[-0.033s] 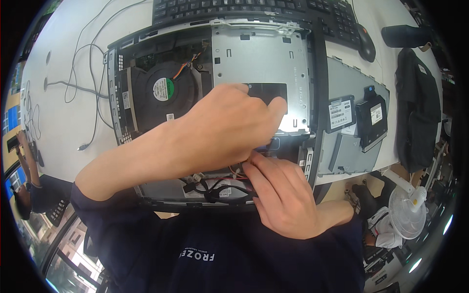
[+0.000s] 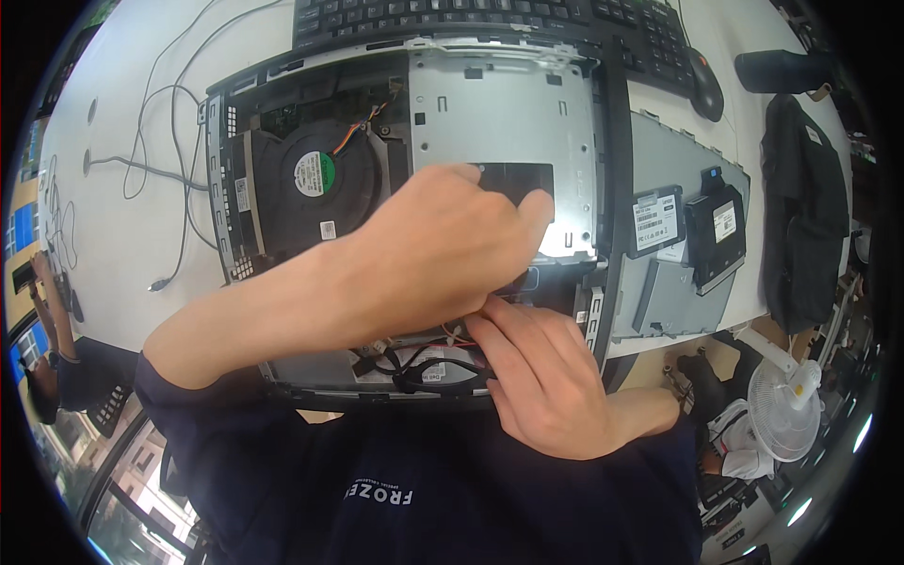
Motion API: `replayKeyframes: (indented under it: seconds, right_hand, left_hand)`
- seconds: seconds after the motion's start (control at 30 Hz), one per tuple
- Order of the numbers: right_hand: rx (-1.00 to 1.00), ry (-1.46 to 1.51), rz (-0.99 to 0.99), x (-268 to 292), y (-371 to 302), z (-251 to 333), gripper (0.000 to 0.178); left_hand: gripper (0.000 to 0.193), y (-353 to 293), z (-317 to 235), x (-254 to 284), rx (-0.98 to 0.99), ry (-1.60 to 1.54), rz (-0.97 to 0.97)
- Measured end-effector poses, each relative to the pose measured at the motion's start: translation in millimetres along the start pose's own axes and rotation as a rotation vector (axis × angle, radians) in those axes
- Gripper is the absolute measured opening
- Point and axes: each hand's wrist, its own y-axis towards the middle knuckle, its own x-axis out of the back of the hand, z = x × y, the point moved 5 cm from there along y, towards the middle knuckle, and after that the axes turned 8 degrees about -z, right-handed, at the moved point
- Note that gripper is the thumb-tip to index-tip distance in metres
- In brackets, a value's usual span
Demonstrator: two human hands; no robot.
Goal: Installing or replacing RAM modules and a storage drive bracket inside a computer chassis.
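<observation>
An opened desktop computer case [image 2: 617,169] lies flat in front of me. My left hand [image 2: 471,221] reaches across it, curled over the lower part of the silver metal drive bay plate [image 2: 499,104], beside a dark square opening [image 2: 523,177]. Its fingertips point down and are hidden behind the hand. My right hand [image 2: 546,377] is at the case's near side, fingers pressed together, tips tucked just below the left hand beside thin coloured wires [image 2: 454,331]. What either hand grips is hidden. A black cable bundle [image 2: 424,372] lies left of the right hand.
Left in the case sits a black blower fan [image 2: 320,179]. A keyboard [image 2: 452,14] and mouse [image 2: 704,85] lie beyond. At right, a grey metal cover [image 2: 687,141] carries a solid-state drive [image 2: 656,221] and a black optical drive [image 2: 718,235]. Loose cables [image 2: 179,169] cross the table's left.
</observation>
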Motion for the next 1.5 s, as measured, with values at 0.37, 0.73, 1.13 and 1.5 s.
replayKeyframes:
  seconds: [0.37, 0.73, 1.13, 1.5]
  right_hand:
    - [-0.084, 0.051, 0.073, 4, -1, 10, 0.042]
    - [0.213, 0.102, -0.086, 1, -34, 15, 0.03]
    - [0.037, 0.11, -0.011, 14, -23, 14, 0.045]
    - [-0.055, -0.027, 0.142, 14, -8, 2, 0.084]
  left_hand:
    - [0.033, -6, 3, 1, 0.045, -0.076, 0.003]
    - [0.038, 0, 1, 4, 0.101, -0.071, 0.012]
    - [0.039, -3, 2, 3, 0.144, -0.07, 0.023]
    - [0.035, 1, 1, 4, 0.137, -0.077, 0.027]
